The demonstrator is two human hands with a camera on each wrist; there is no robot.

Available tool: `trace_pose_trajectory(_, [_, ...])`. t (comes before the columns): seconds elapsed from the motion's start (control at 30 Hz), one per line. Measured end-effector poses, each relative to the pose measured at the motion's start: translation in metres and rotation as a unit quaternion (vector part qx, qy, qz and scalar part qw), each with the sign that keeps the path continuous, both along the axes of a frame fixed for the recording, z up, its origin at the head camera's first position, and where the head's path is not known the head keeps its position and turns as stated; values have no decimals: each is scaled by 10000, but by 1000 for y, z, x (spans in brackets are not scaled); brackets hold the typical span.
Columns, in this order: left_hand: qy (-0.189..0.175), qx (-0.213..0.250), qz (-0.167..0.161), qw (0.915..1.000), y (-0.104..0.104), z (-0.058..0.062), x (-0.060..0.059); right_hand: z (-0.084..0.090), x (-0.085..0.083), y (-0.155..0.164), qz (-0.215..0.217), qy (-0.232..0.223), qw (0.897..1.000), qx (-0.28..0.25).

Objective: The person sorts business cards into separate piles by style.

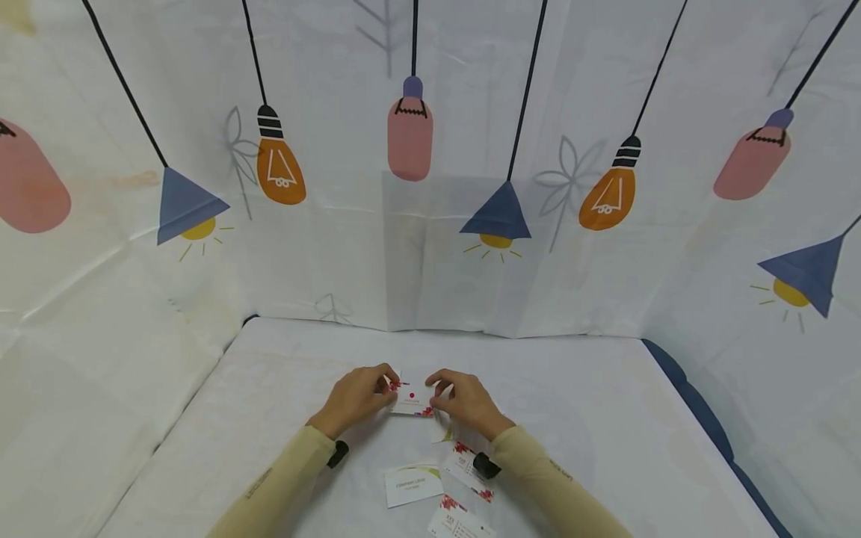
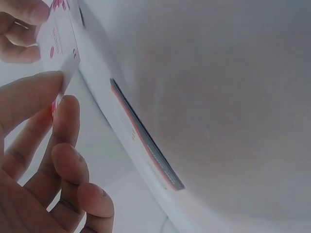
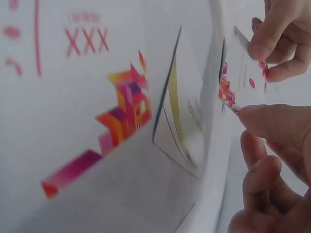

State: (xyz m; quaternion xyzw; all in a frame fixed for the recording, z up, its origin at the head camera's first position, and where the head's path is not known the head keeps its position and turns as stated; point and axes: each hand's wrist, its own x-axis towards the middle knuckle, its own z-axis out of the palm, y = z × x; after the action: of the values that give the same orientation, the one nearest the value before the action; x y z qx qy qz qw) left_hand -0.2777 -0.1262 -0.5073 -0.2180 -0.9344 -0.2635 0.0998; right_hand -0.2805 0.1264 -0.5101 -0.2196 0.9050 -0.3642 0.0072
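A white business card (image 1: 412,403) with pink-red corner patterns and a red dot is held between both hands just above the table. My left hand (image 1: 359,397) pinches its left edge between thumb and fingers. The right hand (image 1: 468,405) pinches the opposite edge, thumb at the lower corner, as the right wrist view shows. Under the right hand lies a partly hidden card with a green curve (image 1: 444,430). Nearer to me are a white card with a green curve and company lettering (image 1: 412,489) and a red-patterned card (image 1: 464,465).
Another red-patterned card (image 1: 460,523) lies at the near edge of the head view. A card with a dark and red edge (image 2: 146,138) shows on the table in the left wrist view. A printed sheet (image 1: 457,254) hangs behind the white table (image 1: 572,418).
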Motion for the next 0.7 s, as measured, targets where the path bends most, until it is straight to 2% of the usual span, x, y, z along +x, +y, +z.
trace_pose_trajectory(0.33, [-95, -52, 166, 9998, 15, 8, -16, 1, -18, 8, -219, -50, 9994, -266])
trace_pose_trajectory(0.7, [-132, -210, 125, 9996, 30, 9, -36, -6, -38, 17, -458, -119, 9982, -369])
